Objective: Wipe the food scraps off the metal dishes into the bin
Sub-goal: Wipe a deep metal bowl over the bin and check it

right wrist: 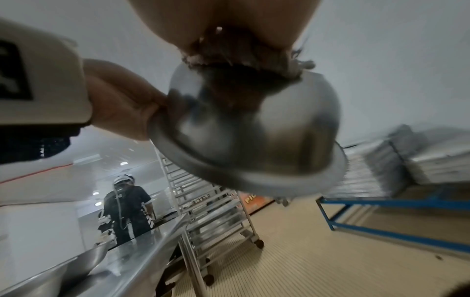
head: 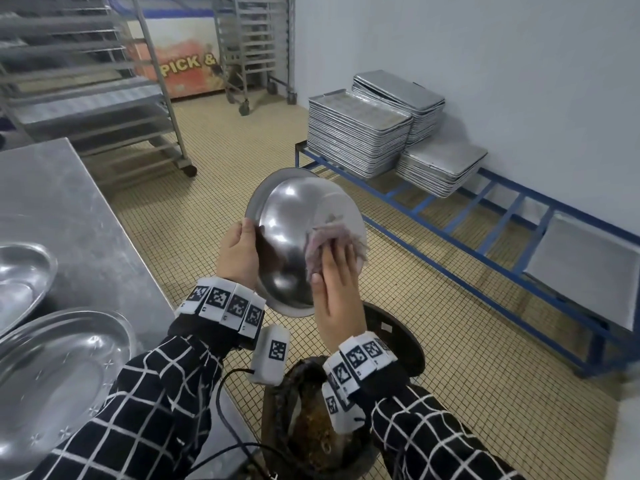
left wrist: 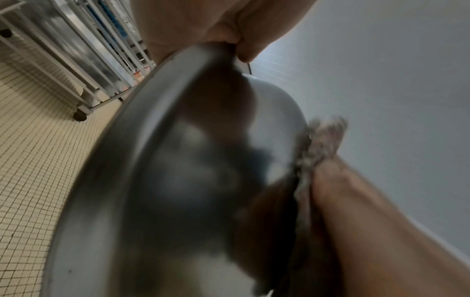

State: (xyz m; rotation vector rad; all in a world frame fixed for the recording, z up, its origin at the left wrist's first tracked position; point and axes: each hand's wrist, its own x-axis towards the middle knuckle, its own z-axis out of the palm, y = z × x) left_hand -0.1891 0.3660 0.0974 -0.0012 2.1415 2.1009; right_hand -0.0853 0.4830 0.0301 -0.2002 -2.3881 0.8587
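A round metal dish is held up on edge over the bin, its rounded underside turned toward me. My left hand grips its left rim, thumb on the near side. My right hand lies flat on a pinkish cloth and presses it against the right of the underside. The left wrist view shows the dish close up and blurred, with the cloth at its right edge. The right wrist view shows the cloth bunched under the palm on the dish. Brown scraps lie in the dark bin.
A steel table at my left carries two oval metal dishes. Stacks of baking trays sit on a low blue rack along the right wall. Wheeled tray racks stand behind. Another person stands at the table's far end.
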